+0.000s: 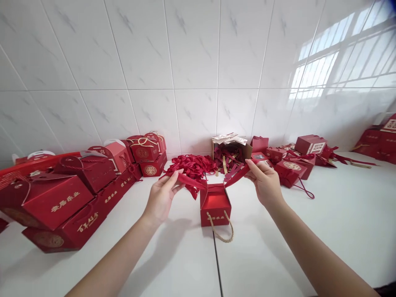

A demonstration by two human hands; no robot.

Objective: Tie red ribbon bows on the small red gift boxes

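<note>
A small red gift box (215, 217) with gold lettering stands upright on the white table in front of me, a twisted rope handle (223, 239) hanging down its near side. Red ribbon (193, 182) runs out from its top to both sides. My left hand (161, 196) pinches the ribbon's left end between thumb and fingers. On the other side, my right hand (265, 180) pinches the right end and holds it taut. Both hands are raised above the table, apart from the box itself.
Behind the gift box lies a heap of red ribbons (188, 163). Next to it is an open carton (246, 150) of dark red strips with cards on top. Stacked red boxes (58, 202) line the left; more boxes (309, 145) lie at the right. A tiled wall (198, 53) closes the back.
</note>
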